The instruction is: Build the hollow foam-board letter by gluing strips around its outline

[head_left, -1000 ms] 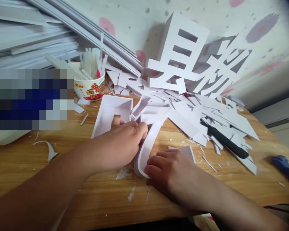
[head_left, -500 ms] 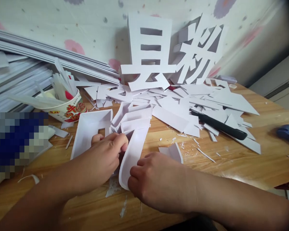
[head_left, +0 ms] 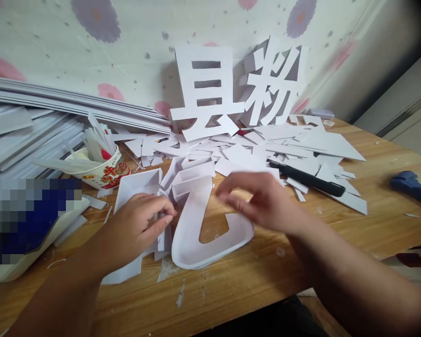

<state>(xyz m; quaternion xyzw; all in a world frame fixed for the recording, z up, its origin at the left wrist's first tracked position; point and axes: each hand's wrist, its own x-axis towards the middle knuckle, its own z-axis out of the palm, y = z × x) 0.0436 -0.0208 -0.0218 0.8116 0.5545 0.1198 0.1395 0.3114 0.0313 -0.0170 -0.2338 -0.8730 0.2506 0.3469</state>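
Right hand [head_left: 266,199], fingers parted, rose beside the hollow, curved white letter [head_left: 189,234]; left hand's [head_left: 138,227] grip is unclear.

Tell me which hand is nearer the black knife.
Right. The right hand is just left of the black knife, on its near side; the left hand is farther left, beside the curved white piece.

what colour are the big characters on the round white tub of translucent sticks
Red, on the round white tub; seen best in the head view.
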